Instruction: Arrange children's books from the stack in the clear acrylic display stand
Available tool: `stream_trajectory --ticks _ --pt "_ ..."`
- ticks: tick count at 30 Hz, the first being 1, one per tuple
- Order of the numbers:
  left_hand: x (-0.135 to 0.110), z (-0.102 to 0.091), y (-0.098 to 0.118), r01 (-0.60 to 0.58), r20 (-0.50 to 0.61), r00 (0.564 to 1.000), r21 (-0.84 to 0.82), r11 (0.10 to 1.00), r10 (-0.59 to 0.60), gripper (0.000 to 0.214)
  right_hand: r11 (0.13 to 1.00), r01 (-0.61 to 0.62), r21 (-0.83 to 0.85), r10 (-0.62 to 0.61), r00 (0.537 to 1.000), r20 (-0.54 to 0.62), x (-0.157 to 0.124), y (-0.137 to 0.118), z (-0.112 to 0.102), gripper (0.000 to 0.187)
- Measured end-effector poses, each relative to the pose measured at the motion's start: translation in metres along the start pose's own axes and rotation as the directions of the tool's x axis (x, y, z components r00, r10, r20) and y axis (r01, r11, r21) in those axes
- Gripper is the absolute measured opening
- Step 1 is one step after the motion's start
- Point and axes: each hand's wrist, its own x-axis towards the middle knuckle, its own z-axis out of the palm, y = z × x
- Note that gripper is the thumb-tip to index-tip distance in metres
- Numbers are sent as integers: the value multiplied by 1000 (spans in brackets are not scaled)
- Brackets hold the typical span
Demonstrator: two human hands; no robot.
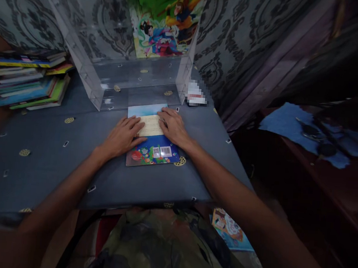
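Nearest my head camera is a patterned shirt (158, 244); to its right, below the table (48, 140), lies a picture book (230, 233) whose cover lettering I can't make out. On the table, near its front edge, the main book (147, 160) lies flat, showing me a QR code (156, 152) beside a barcode (166, 151) and a cream panel (151, 124) of lines too small to read. The left hand (123, 136) rests open on its left side; the right hand (175, 127), fingers loosely bent and ungripping, rests on the right. Beyond I see a clear stand (92, 88), a pixelated item (195, 94), a stack of books (31, 83) with illegible spines, and an upright green picture (167, 30)
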Motion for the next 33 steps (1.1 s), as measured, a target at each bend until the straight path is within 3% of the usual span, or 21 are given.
stream_trajectory --ticks 5,15,20,25,33 --pt "-20 3 11 18 107 994 -60 998 -11 69 1000 0 -15 0 1000 9 0 -3 0 39" --pt "-22 -1 22 -46 18 999 10 999 46 52 1000 -10 -23 11 999 38 1 -4 -2 40" --pt "-20 -7 52 -94 63 994 45 995 91 58 1000 4 -17 -3 1000 18 1 -4 -3 40" --pt "-18 -1 79 -150 117 983 69 986 142 65 999 -16 -51 18 999 33 12 -3 -6 39" --pt "-22 5 77 -204 50 979 138 969 199 54 984 -11 -178 23 997 68 21 -8 -20 39"
